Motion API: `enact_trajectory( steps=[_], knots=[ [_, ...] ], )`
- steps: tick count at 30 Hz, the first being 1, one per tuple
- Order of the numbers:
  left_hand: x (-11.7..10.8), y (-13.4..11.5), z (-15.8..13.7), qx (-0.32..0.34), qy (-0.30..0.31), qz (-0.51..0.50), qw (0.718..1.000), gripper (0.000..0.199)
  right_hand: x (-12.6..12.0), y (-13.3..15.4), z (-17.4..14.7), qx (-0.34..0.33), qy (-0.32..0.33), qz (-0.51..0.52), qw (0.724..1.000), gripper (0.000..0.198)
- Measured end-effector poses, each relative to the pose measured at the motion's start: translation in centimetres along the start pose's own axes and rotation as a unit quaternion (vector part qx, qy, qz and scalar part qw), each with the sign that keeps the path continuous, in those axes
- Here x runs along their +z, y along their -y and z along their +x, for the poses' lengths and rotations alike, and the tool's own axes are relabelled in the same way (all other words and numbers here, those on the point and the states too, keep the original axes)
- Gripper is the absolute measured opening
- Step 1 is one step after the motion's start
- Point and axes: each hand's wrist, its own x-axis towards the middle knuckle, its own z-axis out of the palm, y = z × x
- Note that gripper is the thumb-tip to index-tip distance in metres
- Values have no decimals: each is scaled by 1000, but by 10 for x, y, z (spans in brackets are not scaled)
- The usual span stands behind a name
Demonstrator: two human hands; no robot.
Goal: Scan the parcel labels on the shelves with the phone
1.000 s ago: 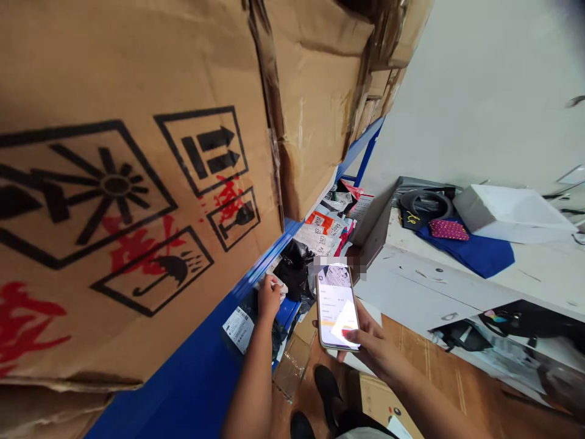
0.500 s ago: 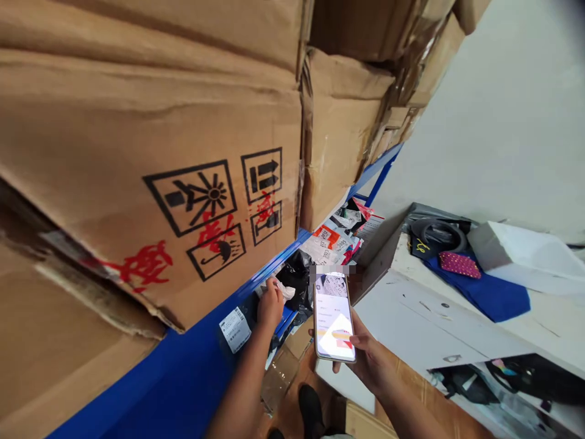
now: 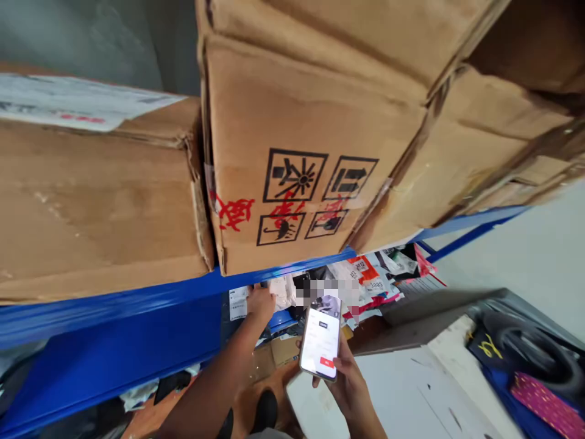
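Observation:
My right hand [image 3: 353,378] holds a smartphone [image 3: 317,347] upright, fingers round its back and edge. The thumb rests near a red button at the bottom of the lit screen. My left hand [image 3: 261,305] reaches to the lower blue shelf, its fingers closed at the edge of a white plastic parcel [image 3: 282,291]; the fingertips are partly hidden. Just left of it lies a white printed label [image 3: 238,303] on dark packaging. More bagged parcels [image 3: 377,274], some with numbers on them, lie farther along the shelf.
Large cardboard boxes [image 3: 301,122] fill the shelf above, over a blue beam [image 3: 173,299]. At right stands a white surface [image 3: 406,390] with a blue cloth and a pink dotted pouch [image 3: 548,402]. A white stool-like object [image 3: 315,405] and a cardboard box [image 3: 286,350] are below.
My view has turned left, so the boxes sit farther right and another box shows at left. The phone screen now shows a different page. My left hand stays by the parcels.

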Motion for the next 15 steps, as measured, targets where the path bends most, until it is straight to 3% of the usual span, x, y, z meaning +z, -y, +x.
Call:
enact_trajectory(
  steps=[4,8,12,15],
  knots=[
    [-9,28,6,19,2,-32,999,19,0,-20,27,45,-8,-18,999,94],
    [-10,55,8,10,-3,-67,998,20,19,-35,60,80,14,-25,996,80],
    [-2,67,8,7,-9,-102,995,22,42,-39,88,127,63,-23,990,75],
    [5,70,9,7,-11,-122,992,20,53,-37,98,125,70,-25,989,75]
  ],
)
